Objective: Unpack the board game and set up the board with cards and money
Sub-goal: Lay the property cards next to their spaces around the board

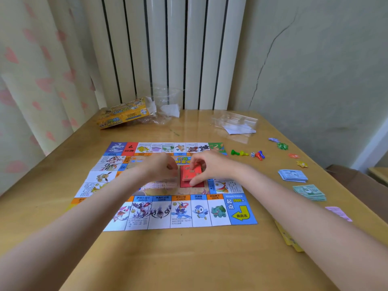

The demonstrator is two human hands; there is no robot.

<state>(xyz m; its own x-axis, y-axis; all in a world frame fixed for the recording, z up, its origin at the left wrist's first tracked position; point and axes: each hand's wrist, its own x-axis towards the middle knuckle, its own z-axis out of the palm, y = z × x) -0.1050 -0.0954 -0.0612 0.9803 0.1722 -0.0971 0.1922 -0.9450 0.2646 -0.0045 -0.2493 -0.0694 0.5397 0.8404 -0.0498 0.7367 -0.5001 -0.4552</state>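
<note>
Right hand has its fingers curled around a red card deck, thumb at the near edge, the rest over the far edge, pinching it just above the red box printed in the middle of the board. The deck's long side runs roughly toward the top of the frame. Left hand sits just left of the deck, fingers loosely bent and blurry, so can't tell if they hold anything. Money stacks lie on the counter at right.
</note>
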